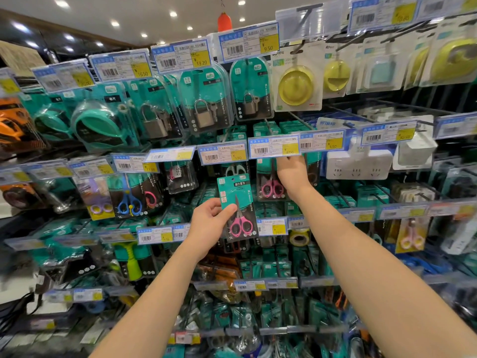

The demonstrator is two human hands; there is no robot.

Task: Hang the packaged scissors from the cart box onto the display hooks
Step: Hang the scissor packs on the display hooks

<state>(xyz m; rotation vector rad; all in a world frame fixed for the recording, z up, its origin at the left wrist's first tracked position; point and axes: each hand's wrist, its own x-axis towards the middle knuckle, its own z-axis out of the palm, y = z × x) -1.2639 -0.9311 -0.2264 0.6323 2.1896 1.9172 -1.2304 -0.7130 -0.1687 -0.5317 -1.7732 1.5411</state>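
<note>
My left hand [209, 223] grips a teal card pack of pink-handled scissors [238, 208], held upright in front of the display wall. My right hand [293, 174] reaches up to the price tag [273, 147] at the end of a hook, fingers touching its lower edge. A matching pack of pink scissors [271, 186] hangs on that hook just left of my right wrist. Whether the right hand pinches the tag or only lifts it cannot be told. The cart box is out of view.
Hooks with padlocks [204, 112], tape measures [100, 122], blue scissors [129, 202], yellow plastic items [296, 86] and white power strips [358, 164] fill the wall. Rows of price tags stick out toward me at each hook level.
</note>
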